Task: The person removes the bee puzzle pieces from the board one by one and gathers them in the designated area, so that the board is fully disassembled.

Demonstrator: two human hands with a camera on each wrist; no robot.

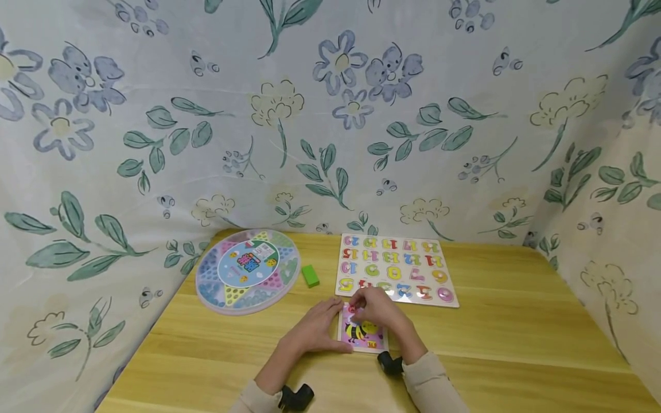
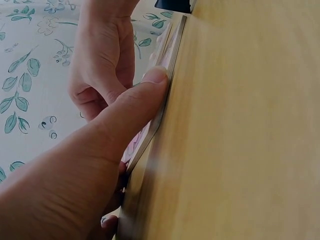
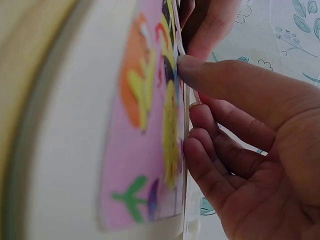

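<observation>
Soft, even light, faint sheen on tabletop (image 1: 516, 327) — right wrist view's foreground blurred

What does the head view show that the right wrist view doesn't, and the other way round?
Only the head view: the round board, the green block and both sleeves. Only the right wrist view: a green sprout printed on the bee puzzle, not discernible from the head. Both: the bee puzzle, the right hand, part of the left hand and the floral cloth.
</observation>
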